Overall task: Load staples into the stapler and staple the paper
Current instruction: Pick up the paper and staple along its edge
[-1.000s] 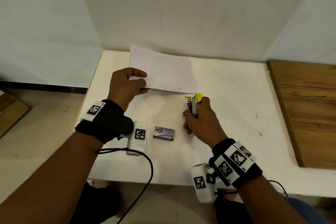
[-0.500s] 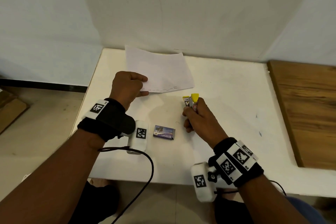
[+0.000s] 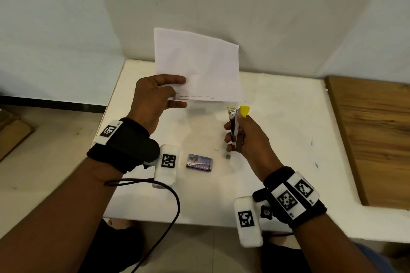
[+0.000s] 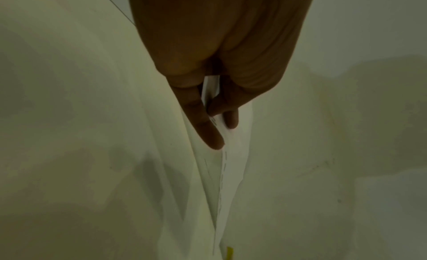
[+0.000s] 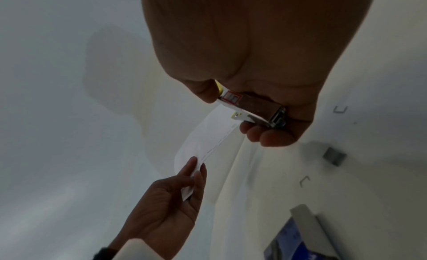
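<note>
My left hand (image 3: 158, 97) pinches the lower left corner of the white paper (image 3: 199, 66) and holds it upright above the table; a row of staples runs along its bottom edge. The wrist view shows the same pinch on the paper (image 4: 221, 163) by the left hand (image 4: 215, 117). My right hand (image 3: 241, 137) grips a small yellow and metal stapler (image 3: 236, 122), nose pointing up just under the paper's lower right corner. From the right wrist, the stapler (image 5: 251, 106) sits in the right hand (image 5: 265, 132), near the paper (image 5: 208, 141).
A purple staple box (image 3: 199, 162) lies on the white table (image 3: 277, 139) between my wrists. A small block of staples (image 3: 228, 156) and a loose staple (image 3: 215, 150) lie near my right hand. A wooden board (image 3: 375, 135) sits at the right.
The left hand has lifted the paper off the table and stood it upright. The right hand has raised the stapler slightly, bringing its nose close below the paper's corner.
</note>
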